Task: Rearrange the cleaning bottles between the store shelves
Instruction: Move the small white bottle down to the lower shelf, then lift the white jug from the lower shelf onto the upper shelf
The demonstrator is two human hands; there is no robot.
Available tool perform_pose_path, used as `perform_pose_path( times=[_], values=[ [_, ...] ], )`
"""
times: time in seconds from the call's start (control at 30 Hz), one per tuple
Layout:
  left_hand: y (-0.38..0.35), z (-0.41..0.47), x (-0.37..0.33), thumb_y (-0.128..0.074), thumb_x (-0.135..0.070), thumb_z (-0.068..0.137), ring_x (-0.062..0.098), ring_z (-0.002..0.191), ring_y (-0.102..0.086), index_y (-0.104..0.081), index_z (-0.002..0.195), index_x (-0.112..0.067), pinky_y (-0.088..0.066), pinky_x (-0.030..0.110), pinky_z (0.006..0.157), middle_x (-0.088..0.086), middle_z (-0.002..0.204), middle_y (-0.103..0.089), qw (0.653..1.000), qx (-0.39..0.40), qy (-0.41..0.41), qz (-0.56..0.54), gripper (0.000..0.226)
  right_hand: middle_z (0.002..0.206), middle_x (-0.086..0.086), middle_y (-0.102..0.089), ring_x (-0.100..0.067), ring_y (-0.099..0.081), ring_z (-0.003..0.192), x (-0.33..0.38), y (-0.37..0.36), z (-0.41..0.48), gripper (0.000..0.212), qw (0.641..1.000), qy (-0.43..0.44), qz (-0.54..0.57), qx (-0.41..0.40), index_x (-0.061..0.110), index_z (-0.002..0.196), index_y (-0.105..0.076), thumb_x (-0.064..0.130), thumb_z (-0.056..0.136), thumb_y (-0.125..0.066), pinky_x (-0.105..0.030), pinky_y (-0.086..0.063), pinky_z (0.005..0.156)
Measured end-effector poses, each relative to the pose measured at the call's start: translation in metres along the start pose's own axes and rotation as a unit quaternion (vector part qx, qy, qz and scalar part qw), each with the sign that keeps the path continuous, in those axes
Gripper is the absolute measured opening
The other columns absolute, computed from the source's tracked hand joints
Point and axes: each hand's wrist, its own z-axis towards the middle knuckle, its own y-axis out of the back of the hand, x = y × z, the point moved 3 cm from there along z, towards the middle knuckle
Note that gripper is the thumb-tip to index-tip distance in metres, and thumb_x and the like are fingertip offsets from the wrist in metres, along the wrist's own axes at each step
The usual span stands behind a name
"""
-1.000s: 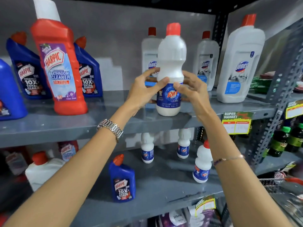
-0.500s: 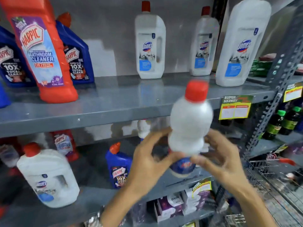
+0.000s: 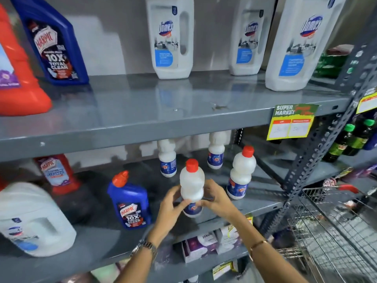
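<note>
A: Where is the held bottle, and how are the hands set?

B: The held bottle point(image 3: 191, 184), white with a red cap, stands upright over the front half of the middle shelf point(image 3: 98, 240). The left hand point(image 3: 171, 207) and the right hand point(image 3: 218, 199) each press their grip around its narrow waist from opposite sides. Whether its base touches the shelf cannot be told.

A: What room lies around it?

B: To its left, bare shelf separates it from a blue Harpic bottle point(image 3: 130, 203). To its right, a twin bottle point(image 3: 241, 174) stands near, apart from the right hand. Behind, two more twins point(image 3: 168, 160) point(image 3: 216, 154) stand toward the back wall, their caps hidden by the upper shelf point(image 3: 142, 111). The front edge of the middle shelf runs just below the wrists.

A: And the upper shelf?

B: Its centre is bare from back wall to front edge. A price tag point(image 3: 290, 123) hangs at that edge on the right.

A: Counts?

B: Small white bottles: four, one held. Domex bottles point(image 3: 170, 37) on the upper shelf: three. Blue Harpic: two, one per shelf. Red Harpic: one large point(image 3: 18, 84) above, one smaller point(image 3: 57, 172) below. One big white jug point(image 3: 32, 221) stands at the lower left. A wire cart point(image 3: 336, 231) stands at the right.
</note>
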Motion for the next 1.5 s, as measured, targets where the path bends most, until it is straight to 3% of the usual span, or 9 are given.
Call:
perform_pose_path(
  times=[0.23, 0.5, 0.63, 0.77, 0.87, 1.0, 1.17, 1.33, 1.5],
  values=[
    [-0.012, 0.024, 0.016, -0.066, -0.003, 0.081, 0.02, 0.107, -0.06, -0.047, 0.123, -0.014, -0.049, 0.014, 0.085, 0.012, 0.122, -0.06, 1.0, -0.011, 0.009, -0.005, 0.047, 0.115, -0.015, -0.056, -0.02, -0.056, 0.103, -0.024, 0.005, 0.027, 0.053, 1.0, 0.017, 0.0, -0.004, -0.008, 0.119, -0.043, -0.01, 0.074, -0.071, -0.01, -0.049, 0.08],
    [-0.014, 0.023, 0.02, -0.065, -0.005, 0.082, 0.019, 0.115, -0.056, -0.043, 0.131, -0.011, -0.047, 0.029, 0.096, 0.011, 0.131, -0.055, 0.999, -0.016, 0.024, -0.029, 0.053, 0.119, -0.012, -0.055, -0.016, -0.056, 0.106, -0.028, 0.002, 0.025, 0.054, 1.0, 0.022, 0.018, 0.003, -0.006, 0.125, -0.041, -0.009, 0.078, -0.067, -0.008, -0.048, 0.084],
    [-0.014, 0.018, 0.012, -0.063, -0.002, 0.083, 0.018, 0.115, -0.057, -0.045, 0.126, -0.019, -0.048, 0.013, 0.086, 0.003, 0.126, -0.056, 0.999, -0.019, 0.012, -0.046, 0.05, 0.129, -0.015, -0.054, -0.028, -0.054, 0.119, -0.025, -0.001, 0.016, 0.056, 0.999, -0.004, 0.044, -0.006, 0.003, 0.129, -0.041, -0.004, 0.08, -0.068, -0.035, -0.05, 0.097],
    [-0.005, 0.003, -0.006, -0.057, 0.004, 0.086, 0.015, 0.125, -0.046, -0.041, 0.133, -0.011, -0.044, 0.012, 0.093, 0.004, 0.139, -0.046, 0.993, -0.089, -0.025, -0.073, 0.052, 0.144, -0.005, -0.045, -0.023, -0.042, 0.133, -0.013, 0.008, -0.004, 0.074, 0.968, -0.044, 0.182, -0.164, 0.017, 0.138, -0.036, -0.003, 0.076, -0.072, -0.046, -0.036, 0.109],
    [0.002, -0.012, -0.032, -0.057, 0.005, 0.085, 0.002, 0.122, -0.049, -0.046, 0.127, -0.017, -0.046, 0.011, 0.087, 0.004, 0.137, -0.049, 0.991, -0.081, -0.086, -0.069, 0.048, 0.135, -0.005, -0.052, -0.019, -0.049, 0.123, 0.02, 0.01, -0.014, 0.057, 0.926, -0.005, 0.225, -0.303, 0.023, 0.126, -0.046, -0.005, 0.081, -0.066, -0.054, -0.04, 0.106],
    [0.033, -0.033, -0.076, -0.058, 0.001, 0.086, -0.001, 0.113, -0.054, -0.055, 0.119, -0.015, -0.046, 0.009, 0.081, -0.002, 0.124, -0.057, 0.963, -0.183, -0.188, -0.057, 0.037, 0.112, 0.004, -0.062, -0.009, -0.059, 0.102, 0.094, -0.025, -0.017, 0.032, 0.893, 0.116, 0.2, -0.386, 0.021, 0.111, -0.055, 0.009, 0.082, -0.06, -0.036, -0.046, 0.092],
    [0.122, -0.062, -0.104, -0.057, -0.006, 0.087, -0.001, 0.104, -0.058, -0.057, 0.108, -0.025, -0.045, 0.014, 0.086, -0.013, 0.113, -0.058, 0.889, -0.382, -0.25, -0.04, 0.028, 0.11, -0.004, -0.059, -0.01, -0.056, 0.099, 0.171, -0.119, -0.004, 0.032, 0.928, 0.243, 0.113, -0.259, 0.013, 0.112, -0.054, 0.02, 0.081, -0.056, -0.019, -0.043, 0.088],
    [0.223, -0.101, -0.073, -0.06, -0.009, 0.087, 0.019, 0.11, -0.055, -0.052, 0.116, -0.014, -0.043, 0.021, 0.096, 0.0, 0.12, -0.057, 0.815, -0.542, -0.202, -0.026, 0.031, 0.119, -0.007, -0.06, -0.019, -0.057, 0.109, 0.206, -0.217, 0.021, 0.048, 0.969, 0.228, 0.054, -0.078, 0.013, 0.123, -0.052, 0.018, 0.078, -0.069, -0.032, -0.045, 0.093],
    [0.295, -0.12, -0.022, -0.067, -0.013, 0.083, 0.025, 0.129, -0.04, -0.036, 0.136, -0.006, -0.033, 0.039, 0.109, 0.015, 0.141, -0.041, 0.859, -0.505, -0.074, 0.047, 0.062, 0.13, -0.015, -0.053, -0.034, -0.053, 0.116, 0.2, -0.281, 0.046, 0.066, 0.981, 0.164, -0.06, 0.084, 0.014, 0.132, -0.043, 0.026, 0.076, -0.076, -0.049, -0.046, 0.096]
  ],
)
